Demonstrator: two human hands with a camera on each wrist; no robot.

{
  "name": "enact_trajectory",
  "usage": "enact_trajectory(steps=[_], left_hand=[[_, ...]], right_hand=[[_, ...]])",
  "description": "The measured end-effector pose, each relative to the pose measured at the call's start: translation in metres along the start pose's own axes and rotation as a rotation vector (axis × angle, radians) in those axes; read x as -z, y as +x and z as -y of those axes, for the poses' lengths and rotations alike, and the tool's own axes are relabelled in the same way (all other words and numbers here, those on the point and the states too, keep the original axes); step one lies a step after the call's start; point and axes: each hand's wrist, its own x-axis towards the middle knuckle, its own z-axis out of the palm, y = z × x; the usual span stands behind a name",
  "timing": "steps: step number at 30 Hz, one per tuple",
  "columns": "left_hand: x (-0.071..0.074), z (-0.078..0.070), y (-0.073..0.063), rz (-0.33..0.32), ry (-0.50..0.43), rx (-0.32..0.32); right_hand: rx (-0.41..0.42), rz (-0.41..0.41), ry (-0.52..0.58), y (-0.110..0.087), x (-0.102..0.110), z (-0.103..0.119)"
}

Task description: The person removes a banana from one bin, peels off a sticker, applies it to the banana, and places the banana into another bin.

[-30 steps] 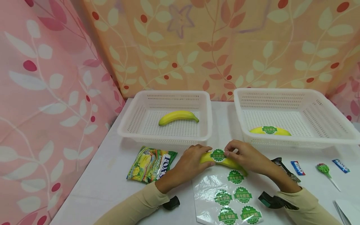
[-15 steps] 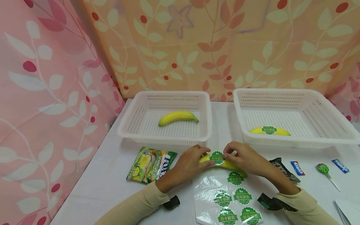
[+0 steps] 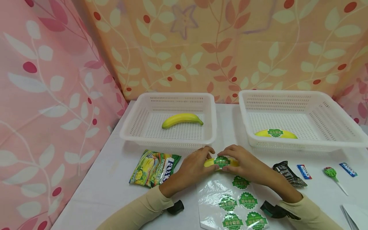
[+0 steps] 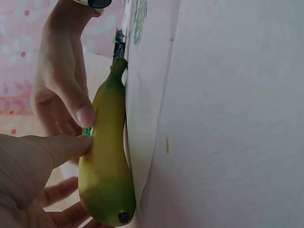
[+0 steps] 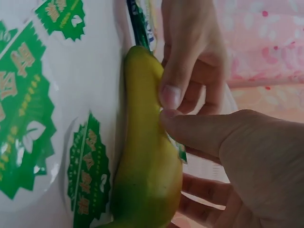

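Note:
A yellow banana with green ends lies across the top of a glossy sticker sheet. On its upper side is a round green sticker. My left hand holds the banana near its blunt end, thumb on the near side and fingers on the far side, also clear in the left wrist view. My right hand grips it from the right, thumb and fingers at the sticker's edges. Both thumb tips are close together along the banana in the right wrist view. The right hand hides the stem end in the head view.
A white basket behind holds another banana. The right basket holds a stickered banana. A Fox's candy bag lies left; a black packet, small blue-wrapped candies and a lollipop lie right.
My right hand has shifted left along the banana, from pinching the sticker's right edge to spreading thumb and fingers on both sides of it. My left hand stays almost still.

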Motion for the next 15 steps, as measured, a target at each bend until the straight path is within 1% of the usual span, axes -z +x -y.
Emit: enact_trajectory(steps=[3, 6, 11, 15], left_hand=[[0.0002, -0.0004, -0.0003, 0.003, 0.036, -0.017], [0.0004, -0.0005, -0.001, 0.005, 0.07, -0.031], [0.0003, 0.0, -0.0012, 0.004, 0.096, -0.042], [0.0005, 0.0001, -0.0015, 0.004, 0.116, -0.036]], right_hand=[[-0.034, 0.007, -0.044, 0.0014, -0.0031, -0.0013], [-0.048, 0.002, -0.071, 0.0016, -0.0041, -0.0012], [-0.021, -0.018, -0.112, 0.0014, -0.0057, 0.001], [-0.019, -0.015, -0.135, 0.0013, -0.0059, 0.003]])
